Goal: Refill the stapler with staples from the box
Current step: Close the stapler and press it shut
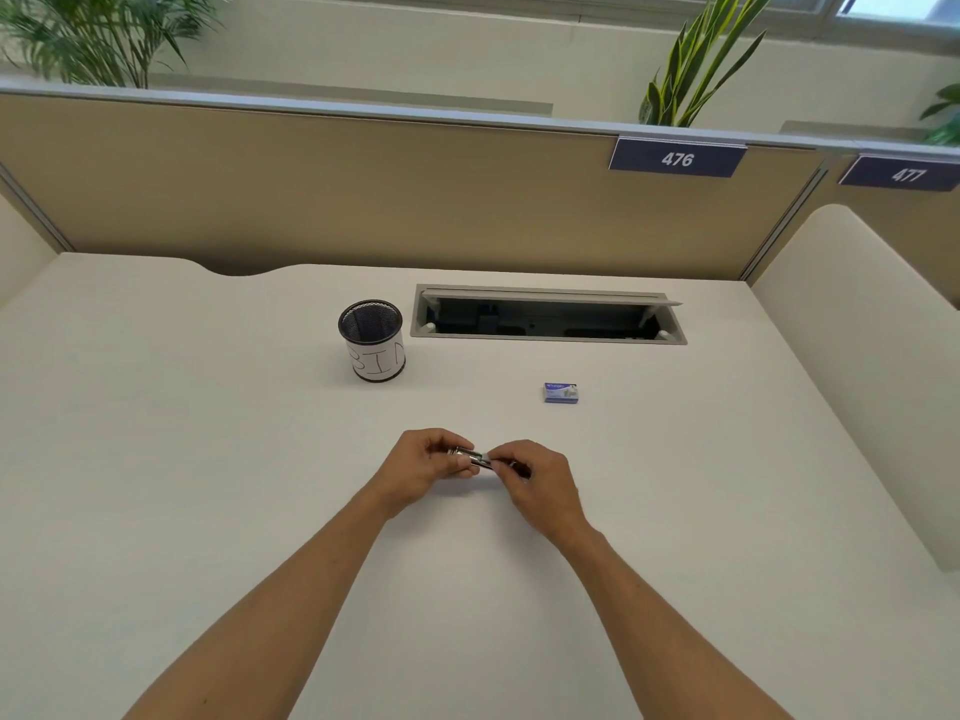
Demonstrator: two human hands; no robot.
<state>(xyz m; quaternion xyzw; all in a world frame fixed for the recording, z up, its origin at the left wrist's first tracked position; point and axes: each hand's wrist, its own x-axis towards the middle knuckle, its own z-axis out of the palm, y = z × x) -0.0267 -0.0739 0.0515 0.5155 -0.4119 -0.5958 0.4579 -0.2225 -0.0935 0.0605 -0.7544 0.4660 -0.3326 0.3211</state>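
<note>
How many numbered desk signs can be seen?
2: dark blue sign reading 476 on the partition's top edge, and dark blue sign reading 477 at far right, partly cropped.

The stapler (475,457) shows bright, glossy metal between the two hands. The box (561,393) looks like printed card with a slight sheen. The desk (208,459) has a smooth, matt, off-white top. The bin (372,347) is dark wire mesh wrapped in matt white paper. The partition (311,189) appears cloth-faced, tan and matt, capped with a smooth grey rail.
</note>
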